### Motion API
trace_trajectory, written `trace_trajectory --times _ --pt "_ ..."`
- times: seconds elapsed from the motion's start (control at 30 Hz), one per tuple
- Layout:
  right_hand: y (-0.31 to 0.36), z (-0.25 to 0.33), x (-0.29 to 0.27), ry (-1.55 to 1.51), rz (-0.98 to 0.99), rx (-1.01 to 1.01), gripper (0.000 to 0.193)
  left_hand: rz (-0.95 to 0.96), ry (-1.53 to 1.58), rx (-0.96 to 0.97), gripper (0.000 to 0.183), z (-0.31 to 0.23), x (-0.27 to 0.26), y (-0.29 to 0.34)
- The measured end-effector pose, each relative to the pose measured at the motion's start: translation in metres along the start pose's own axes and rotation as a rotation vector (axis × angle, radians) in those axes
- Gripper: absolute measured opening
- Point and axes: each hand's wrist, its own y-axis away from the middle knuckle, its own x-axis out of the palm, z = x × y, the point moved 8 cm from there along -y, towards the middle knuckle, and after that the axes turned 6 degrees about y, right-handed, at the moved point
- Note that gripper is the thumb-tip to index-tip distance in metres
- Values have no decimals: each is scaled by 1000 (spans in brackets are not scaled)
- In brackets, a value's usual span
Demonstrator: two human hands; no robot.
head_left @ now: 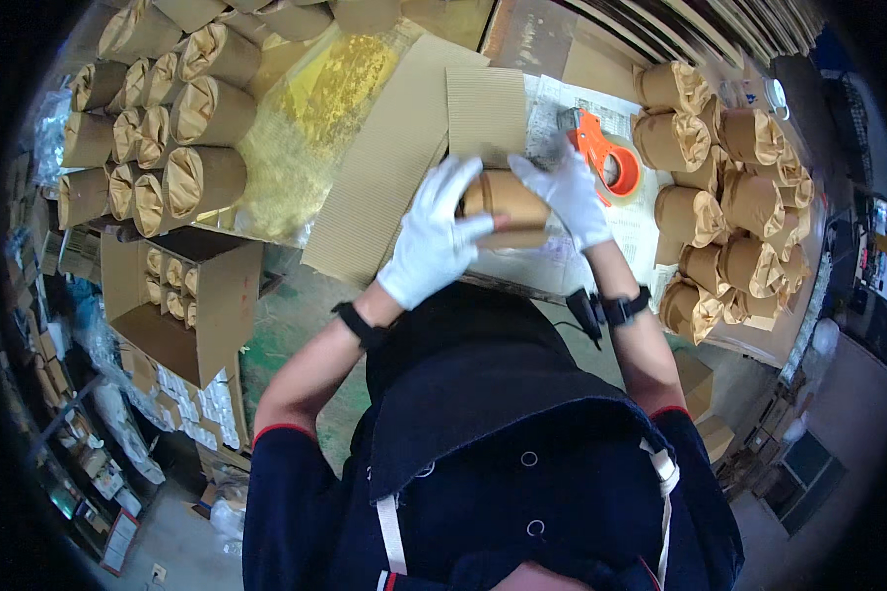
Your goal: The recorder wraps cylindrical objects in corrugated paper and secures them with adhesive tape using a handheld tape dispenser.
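Both my hands wear white gloves and meet over a short brown cardboard-wrapped cylinder (pixel 512 202) at the table's near edge. My left hand (pixel 434 236) grips it from the left, the thumb lying across its near side and the fingers on its far side. On the right, my right hand (pixel 574 195) is beside the cylinder with thumb and fingers apart, slightly blurred. Just beyond that hand lies an orange tape dispenser (pixel 601 158) with a roll of clear tape. A square of corrugated cardboard (pixel 486 108) lies behind the cylinder.
A larger corrugated sheet (pixel 375 167) slants beside yellowish plastic film (pixel 306 128). Several paper-wrapped cylinders (pixel 202 182) are stacked at the left, more wrapped cylinders (pixel 688 212) at the right. Printed paper (pixel 641 231) covers the table. An open carton (pixel 222 315) stands at lower left.
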Motion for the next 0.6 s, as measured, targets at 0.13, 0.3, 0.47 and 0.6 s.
trace_trajectory --times 0.13,0.3,0.47,0.6 --pt "-18 22 10 -691 118 181 88 -474 691 -417 28 79 29 -18" --pt "2 23 2 -71 -221 209 62 -541 1039 -680 29 85 38 -33" --pt "1 33 -2 279 -492 -207 44 -319 811 -592 33 76 28 -18" --pt "5 29 -11 1037 -696 -496 33 -106 286 16 48 20 22 -2"
